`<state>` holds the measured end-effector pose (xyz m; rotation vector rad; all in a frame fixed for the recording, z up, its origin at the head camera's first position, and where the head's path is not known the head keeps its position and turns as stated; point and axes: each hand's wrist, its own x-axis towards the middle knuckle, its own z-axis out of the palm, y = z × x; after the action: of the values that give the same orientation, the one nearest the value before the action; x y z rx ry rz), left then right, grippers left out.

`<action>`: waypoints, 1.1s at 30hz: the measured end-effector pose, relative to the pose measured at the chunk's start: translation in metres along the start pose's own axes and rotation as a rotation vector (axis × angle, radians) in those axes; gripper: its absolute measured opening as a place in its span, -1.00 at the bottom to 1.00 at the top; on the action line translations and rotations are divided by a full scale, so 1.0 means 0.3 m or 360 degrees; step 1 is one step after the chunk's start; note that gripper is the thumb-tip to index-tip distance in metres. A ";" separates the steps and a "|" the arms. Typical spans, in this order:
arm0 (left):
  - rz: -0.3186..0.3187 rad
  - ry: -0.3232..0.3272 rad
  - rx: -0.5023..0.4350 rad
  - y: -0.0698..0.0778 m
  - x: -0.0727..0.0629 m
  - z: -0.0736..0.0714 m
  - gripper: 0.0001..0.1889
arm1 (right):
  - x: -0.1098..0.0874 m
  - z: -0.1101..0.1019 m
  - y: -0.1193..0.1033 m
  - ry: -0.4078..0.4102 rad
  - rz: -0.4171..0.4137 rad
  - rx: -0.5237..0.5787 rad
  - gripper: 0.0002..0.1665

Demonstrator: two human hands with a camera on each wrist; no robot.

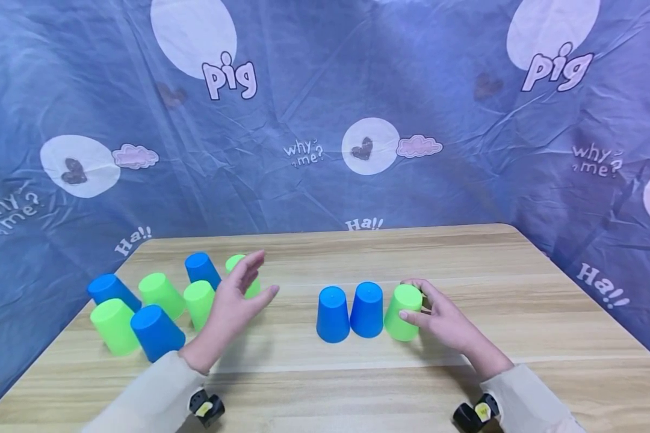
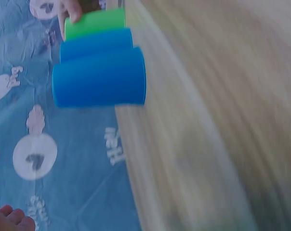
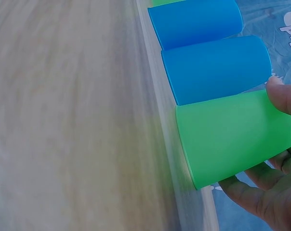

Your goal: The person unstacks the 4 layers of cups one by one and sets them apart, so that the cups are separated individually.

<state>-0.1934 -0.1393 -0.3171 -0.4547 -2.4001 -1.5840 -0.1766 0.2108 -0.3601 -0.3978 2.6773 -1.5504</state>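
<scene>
My right hand (image 1: 439,316) grips an upside-down green cup (image 1: 402,313), thumb on its near side and fingers round the far side. That cup stands at the right end of a short row, next to a blue cup (image 1: 367,310) and another blue cup (image 1: 333,314), both upside down. In the right wrist view the thumb and fingers lie along the green cup (image 3: 237,139) near its base. My left hand (image 1: 237,304) is raised with thumb and fingers spread and nothing between them. It partly hides a green cup (image 1: 253,288) behind it.
On the left of the wooden table (image 1: 325,385) several upside-down cups stand grouped, among them a blue cup (image 1: 157,332), a green cup (image 1: 115,328) and a green cup (image 1: 199,305). A blue printed cloth (image 1: 303,78) hangs behind the table and down both sides.
</scene>
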 end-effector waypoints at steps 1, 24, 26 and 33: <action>-0.0006 -0.0023 -0.0047 0.001 -0.001 0.014 -0.36 | -0.001 0.000 -0.001 0.0001 0.0003 0.0001 -0.38; -0.0466 -0.0272 -0.0722 0.012 -0.061 0.243 -0.19 | -0.006 -0.002 -0.001 0.0015 0.0018 -0.0013 -0.40; -0.0499 -0.0334 -0.0697 0.011 -0.065 0.258 -0.14 | -0.004 -0.001 0.000 0.0018 0.0014 -0.0015 -0.39; -0.0586 -0.0406 -0.0637 0.001 -0.069 0.308 -0.11 | 0.001 0.006 0.001 0.0032 -0.0008 0.0000 -0.41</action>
<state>-0.1760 -0.0569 -0.3601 -0.3075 -2.4499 -2.3164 -0.1767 0.2093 -0.3613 -0.3915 2.6931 -1.5645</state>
